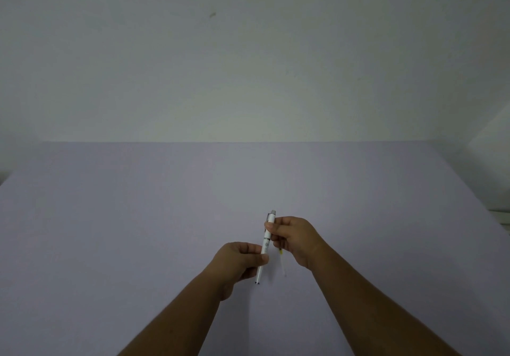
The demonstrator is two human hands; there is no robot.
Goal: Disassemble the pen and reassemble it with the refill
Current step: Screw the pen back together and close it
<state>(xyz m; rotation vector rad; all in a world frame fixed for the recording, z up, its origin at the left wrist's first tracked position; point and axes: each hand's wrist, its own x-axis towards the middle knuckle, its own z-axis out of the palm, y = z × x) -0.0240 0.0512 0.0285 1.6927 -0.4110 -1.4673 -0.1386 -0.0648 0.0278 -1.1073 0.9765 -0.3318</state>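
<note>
A white pen [266, 246] with a silver clip and push button is held nearly upright above the table, tip pointing down toward me. My left hand [239, 260] grips its lower barrel between thumb and fingers. My right hand [294, 238] pinches the upper barrel just below the clip. A thin pale refill [282, 262] with a yellow end pokes out under my right hand, beside the pen; whether it lies on the table or hangs from my fingers I cannot tell.
The lilac table surface [138, 231] stretches wide around both hands, ending at a pale wall [248, 66] behind. A white object [501, 215] sits at the table's right edge.
</note>
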